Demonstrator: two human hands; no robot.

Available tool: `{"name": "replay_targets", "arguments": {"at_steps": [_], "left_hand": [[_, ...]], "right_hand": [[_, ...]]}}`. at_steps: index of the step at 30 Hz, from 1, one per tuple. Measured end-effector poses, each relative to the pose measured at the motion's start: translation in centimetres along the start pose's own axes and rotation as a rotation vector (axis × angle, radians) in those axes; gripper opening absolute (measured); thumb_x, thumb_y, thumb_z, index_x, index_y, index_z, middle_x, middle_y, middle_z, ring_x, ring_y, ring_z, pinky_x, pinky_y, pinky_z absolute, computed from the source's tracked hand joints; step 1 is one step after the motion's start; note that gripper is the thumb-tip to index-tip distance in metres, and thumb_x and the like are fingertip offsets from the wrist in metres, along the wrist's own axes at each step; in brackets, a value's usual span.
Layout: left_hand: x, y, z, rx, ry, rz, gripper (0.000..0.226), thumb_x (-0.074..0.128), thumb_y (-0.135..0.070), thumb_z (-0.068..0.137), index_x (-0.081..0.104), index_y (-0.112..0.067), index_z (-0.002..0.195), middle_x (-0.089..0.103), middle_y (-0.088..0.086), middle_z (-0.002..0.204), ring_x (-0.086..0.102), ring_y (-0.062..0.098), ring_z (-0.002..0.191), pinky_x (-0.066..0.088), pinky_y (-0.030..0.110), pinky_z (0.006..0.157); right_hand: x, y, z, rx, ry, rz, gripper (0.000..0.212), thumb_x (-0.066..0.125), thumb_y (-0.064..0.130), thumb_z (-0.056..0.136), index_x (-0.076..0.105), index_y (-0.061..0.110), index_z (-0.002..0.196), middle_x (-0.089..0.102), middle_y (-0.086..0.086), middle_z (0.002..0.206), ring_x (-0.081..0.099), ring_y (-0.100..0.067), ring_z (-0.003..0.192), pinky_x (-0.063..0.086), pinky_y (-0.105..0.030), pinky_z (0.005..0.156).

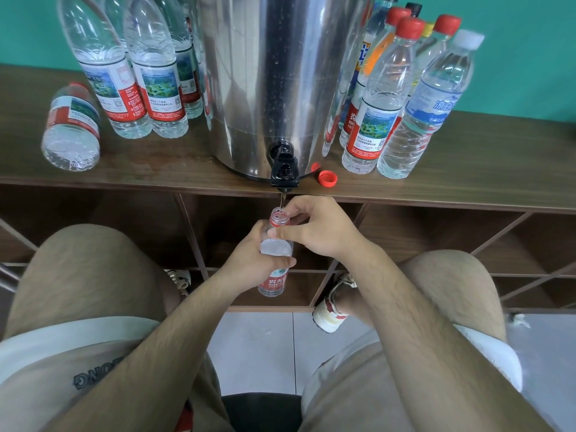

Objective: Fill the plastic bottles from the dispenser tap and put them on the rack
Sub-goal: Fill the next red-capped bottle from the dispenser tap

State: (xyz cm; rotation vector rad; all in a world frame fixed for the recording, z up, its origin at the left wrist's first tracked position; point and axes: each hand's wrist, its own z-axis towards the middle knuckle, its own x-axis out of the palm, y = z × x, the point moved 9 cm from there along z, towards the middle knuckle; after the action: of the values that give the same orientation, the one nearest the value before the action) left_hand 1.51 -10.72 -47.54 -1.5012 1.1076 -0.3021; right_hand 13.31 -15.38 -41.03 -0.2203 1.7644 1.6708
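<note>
Where the rack [93, 179] carries the dispenser [265, 73] amid standing bottles [371, 120], the left hand [249, 260] grips a bottle [276, 249] by its body below the rack's edge. The right hand [318, 229] curls round its neck, under the trickling tap [284, 173]. A red cap [327, 177] lies nearby.

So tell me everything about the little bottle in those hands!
The bottle is small, clear plastic, with a red-and-white label and red neck ring. Cap off, nearly upright, its mouth sits under the black tap, catching a thin water stream. The left hand grips its body; the right hand holds it near the neck.
</note>
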Motion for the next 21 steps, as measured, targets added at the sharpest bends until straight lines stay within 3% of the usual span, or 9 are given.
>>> {"name": "replay_targets", "arguments": {"at_steps": [16,21], "left_hand": [[0.1,0.54,0.36,0.007,-0.003,-0.017,0.083,0.086,-0.021,0.083,0.036,-0.028,0.148,0.058,-0.001,0.132,0.06,0.021,0.121,0.053,0.037,0.099],[0.12,0.5,0.33,0.008,-0.004,-0.02,0.082,0.086,-0.02,0.084,0.036,-0.028,0.148,0.058,0.0,0.133,0.059,0.022,0.122,0.053,0.041,0.104]], "right_hand": [[0.14,-0.11,-0.03,0.006,0.003,0.022,0.022,0.091,0.038,0.075,0.077,0.026,0.087,0.078,0.01,0.088,0.073,-0.01,0.085,0.061,-0.048,0.085],[0.17,-0.19,-0.03,0.012,0.003,0.023,0.022,0.092,0.037,0.076,0.077,0.025,0.088,0.078,0.009,0.088,0.073,-0.011,0.085,0.061,-0.05,0.085]]}}
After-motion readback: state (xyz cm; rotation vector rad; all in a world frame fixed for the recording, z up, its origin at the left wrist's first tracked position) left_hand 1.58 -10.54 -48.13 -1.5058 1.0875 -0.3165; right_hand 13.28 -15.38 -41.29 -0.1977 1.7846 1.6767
